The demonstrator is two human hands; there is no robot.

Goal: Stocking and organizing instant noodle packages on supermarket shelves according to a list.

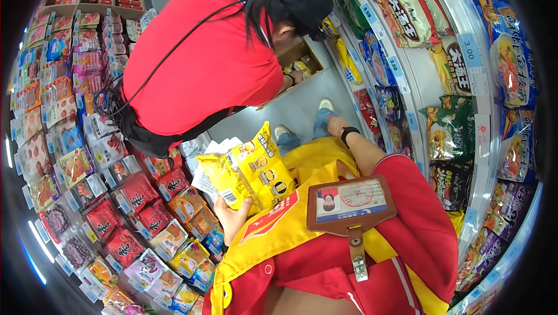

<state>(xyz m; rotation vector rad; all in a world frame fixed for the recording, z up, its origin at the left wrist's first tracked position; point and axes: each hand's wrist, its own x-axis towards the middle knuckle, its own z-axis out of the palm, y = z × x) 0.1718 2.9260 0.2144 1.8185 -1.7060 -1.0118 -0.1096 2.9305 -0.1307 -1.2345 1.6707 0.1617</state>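
My left hand (233,217) grips a yellow plastic packet of instant noodles (261,171) by its lower corner, the thumb lying on its front. White printed papers (211,175) stick out behind the packet, on its left side. Whether the same fingers pinch them is hidden. My right hand (338,126), with a black band at the wrist, hangs low beside my yellow apron (253,245) and jeans. Its fingers are partly hidden, and I cannot make out anything in them. The shelf of bagged noodles (451,129) rises to the right of that arm.
A co-worker in a red shirt (200,57) bends over ahead, one hand in a cardboard box (320,73) with yellow packets. Racks of packaged snacks (139,193) line the left side. Grey floor (244,125) lies between. A badge holder (352,203) hangs on my chest.
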